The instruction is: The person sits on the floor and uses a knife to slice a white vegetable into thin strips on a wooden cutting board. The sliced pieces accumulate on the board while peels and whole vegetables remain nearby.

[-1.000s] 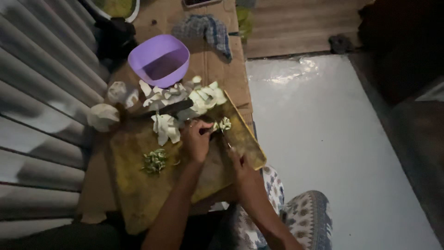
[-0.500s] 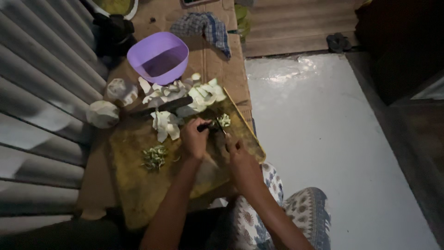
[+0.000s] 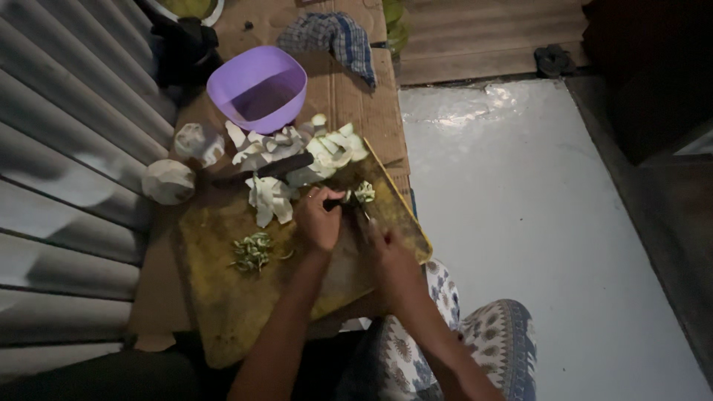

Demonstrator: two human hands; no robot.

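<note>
L hand (image 3: pixel 319 219) pins veg (image 3: pixel 364 192) on board (image 3: pixel 223 297), fingers curled shut on it; R hand (image 3: pixel 390 256) grip on knife unclear

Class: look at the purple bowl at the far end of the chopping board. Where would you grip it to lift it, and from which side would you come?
Grip the purple bowl by its rim, probably at the right-hand edge. It stands upright and open, so the rim is exposed. Pale vegetable pieces crowd its near side and dark things sit at its far left, while bare cardboard lies to its right, leaving room to approach.
</note>
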